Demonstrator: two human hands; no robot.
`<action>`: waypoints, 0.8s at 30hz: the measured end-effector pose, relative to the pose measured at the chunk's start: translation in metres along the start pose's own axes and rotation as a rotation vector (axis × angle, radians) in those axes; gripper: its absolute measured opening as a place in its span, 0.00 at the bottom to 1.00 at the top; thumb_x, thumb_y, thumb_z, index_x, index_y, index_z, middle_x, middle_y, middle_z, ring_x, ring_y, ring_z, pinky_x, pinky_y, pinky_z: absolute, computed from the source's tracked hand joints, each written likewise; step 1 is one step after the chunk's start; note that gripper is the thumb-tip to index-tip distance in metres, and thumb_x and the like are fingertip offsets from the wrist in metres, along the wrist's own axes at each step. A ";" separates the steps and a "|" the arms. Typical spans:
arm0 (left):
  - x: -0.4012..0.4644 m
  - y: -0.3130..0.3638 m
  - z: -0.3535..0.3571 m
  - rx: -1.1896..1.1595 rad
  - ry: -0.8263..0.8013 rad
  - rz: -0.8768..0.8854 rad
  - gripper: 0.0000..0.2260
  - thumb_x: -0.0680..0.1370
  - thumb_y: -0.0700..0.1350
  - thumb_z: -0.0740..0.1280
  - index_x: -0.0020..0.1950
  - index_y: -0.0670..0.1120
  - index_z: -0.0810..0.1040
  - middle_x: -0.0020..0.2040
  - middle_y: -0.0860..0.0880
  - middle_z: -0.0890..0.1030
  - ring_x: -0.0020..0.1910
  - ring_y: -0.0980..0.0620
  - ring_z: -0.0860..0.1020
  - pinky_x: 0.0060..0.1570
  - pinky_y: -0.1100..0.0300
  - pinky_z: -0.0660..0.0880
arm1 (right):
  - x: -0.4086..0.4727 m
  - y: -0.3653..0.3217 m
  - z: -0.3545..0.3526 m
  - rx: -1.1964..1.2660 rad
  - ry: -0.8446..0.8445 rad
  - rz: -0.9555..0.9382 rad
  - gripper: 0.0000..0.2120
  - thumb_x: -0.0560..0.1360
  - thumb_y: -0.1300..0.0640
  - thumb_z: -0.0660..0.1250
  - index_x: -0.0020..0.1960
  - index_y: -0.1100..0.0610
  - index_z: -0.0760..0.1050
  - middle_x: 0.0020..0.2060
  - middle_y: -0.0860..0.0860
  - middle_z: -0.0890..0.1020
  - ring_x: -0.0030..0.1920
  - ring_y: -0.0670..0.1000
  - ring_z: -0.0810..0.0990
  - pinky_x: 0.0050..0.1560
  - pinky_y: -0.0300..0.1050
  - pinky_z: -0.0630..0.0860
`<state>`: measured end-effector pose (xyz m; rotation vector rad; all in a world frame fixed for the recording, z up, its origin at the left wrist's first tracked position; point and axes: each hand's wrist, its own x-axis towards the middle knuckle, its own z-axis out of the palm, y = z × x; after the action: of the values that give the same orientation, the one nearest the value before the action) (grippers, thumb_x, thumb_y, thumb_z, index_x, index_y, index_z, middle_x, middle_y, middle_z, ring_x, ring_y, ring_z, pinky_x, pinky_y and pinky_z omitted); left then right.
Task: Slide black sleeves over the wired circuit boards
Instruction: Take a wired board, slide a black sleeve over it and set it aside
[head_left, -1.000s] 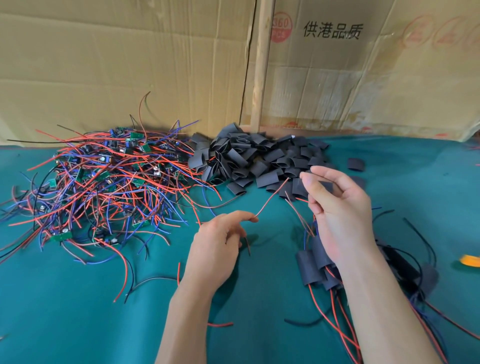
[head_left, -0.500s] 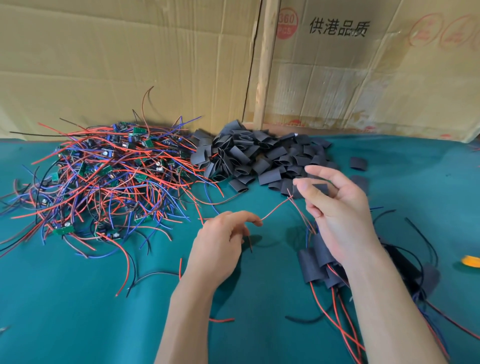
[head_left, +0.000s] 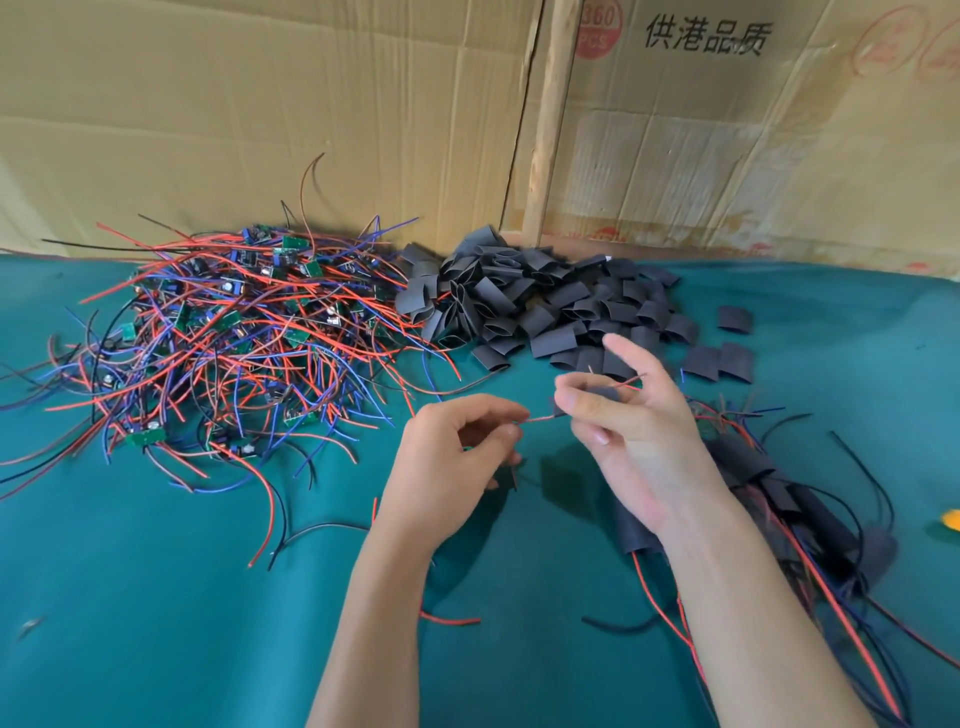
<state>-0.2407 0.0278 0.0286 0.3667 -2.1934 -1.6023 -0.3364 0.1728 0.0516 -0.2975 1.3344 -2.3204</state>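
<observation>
My right hand (head_left: 626, 431) pinches a black sleeve (head_left: 597, 395) between thumb and fingers above the green cloth. Red wires (head_left: 540, 417) run through that sleeve, their tips sticking out past my fingers. My left hand (head_left: 457, 457) pinches the same wires at its fingertips, close to the sleeve; the board on them is hidden inside my hand. A tangled heap of wired circuit boards (head_left: 218, 343) lies at the left. A pile of loose black sleeves (head_left: 530, 306) sits at the back centre. Sleeved boards (head_left: 769, 493) lie under and right of my right forearm.
Cardboard sheets (head_left: 311, 104) and a wooden post (head_left: 545, 145) stand along the back of the green cloth table (head_left: 156, 623). Stray wire bits (head_left: 311, 535) lie near my left arm. An orange object (head_left: 951, 519) shows at the right edge.
My hands have come closer together. The span of red wire between them has shortened, and the wire tips now poke out beyond the sleeve in my right hand.
</observation>
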 end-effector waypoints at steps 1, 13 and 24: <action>0.000 0.001 0.000 -0.035 -0.002 0.001 0.11 0.78 0.35 0.69 0.47 0.51 0.85 0.37 0.51 0.85 0.35 0.57 0.84 0.31 0.62 0.78 | 0.001 0.001 0.001 0.063 0.017 0.006 0.42 0.60 0.70 0.76 0.70 0.53 0.66 0.42 0.60 0.86 0.35 0.49 0.78 0.29 0.37 0.67; 0.000 0.003 0.002 -0.217 -0.065 -0.051 0.08 0.80 0.34 0.67 0.50 0.44 0.86 0.39 0.43 0.85 0.40 0.45 0.86 0.36 0.57 0.81 | 0.001 0.003 -0.002 0.166 -0.067 0.079 0.29 0.61 0.75 0.72 0.60 0.60 0.75 0.46 0.56 0.86 0.35 0.49 0.69 0.30 0.34 0.70; -0.005 0.007 -0.008 -0.505 -0.183 -0.109 0.17 0.78 0.24 0.61 0.61 0.39 0.77 0.50 0.40 0.79 0.44 0.49 0.82 0.49 0.56 0.82 | -0.005 0.004 -0.006 -0.177 -0.263 0.069 0.22 0.62 0.74 0.76 0.52 0.59 0.79 0.51 0.56 0.86 0.47 0.50 0.84 0.44 0.40 0.80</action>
<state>-0.2330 0.0254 0.0366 0.1956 -1.8184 -2.2458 -0.3334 0.1775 0.0454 -0.5811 1.3935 -2.0274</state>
